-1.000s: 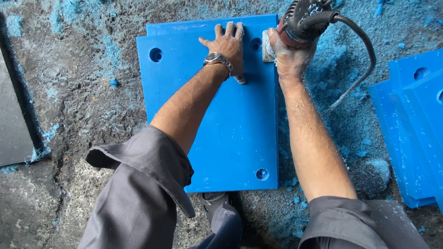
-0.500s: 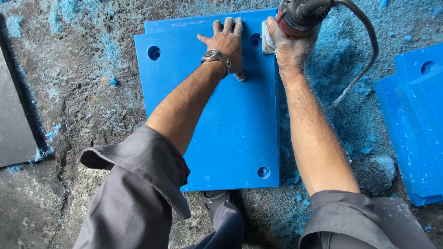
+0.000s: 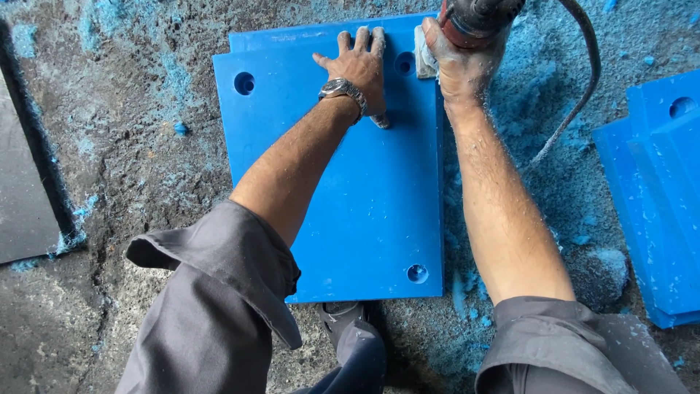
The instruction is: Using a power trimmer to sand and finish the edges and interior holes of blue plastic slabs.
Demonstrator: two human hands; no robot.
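Keep your left hand [image 3: 359, 64] flat, fingers spread, on the blue panel [image 3: 343, 182] lying on the dusty floor [image 3: 131, 146]. Your right hand [image 3: 459, 62] is wrapped fully around the power tool [image 3: 474, 16] at the panel's far right edge; guide it steadily and keep the cable [image 3: 583, 80] away from the edge.

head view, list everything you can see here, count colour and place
flat blue plastic panel with round holes: one, blue, on the floor at centre, atop a second blue sheet peeking out at its far edge
stack of blue plastic panels: several, blue, right edge
handheld power tool with black cord: one, red and black, panel's far right corner
blue shavings: scattered, blue, on the grey floor
dark flat sheet: one, dark grey, left edge
metal wristwatch: one, silver, left wrist
left hand: flat on panel
right hand: grip around tool
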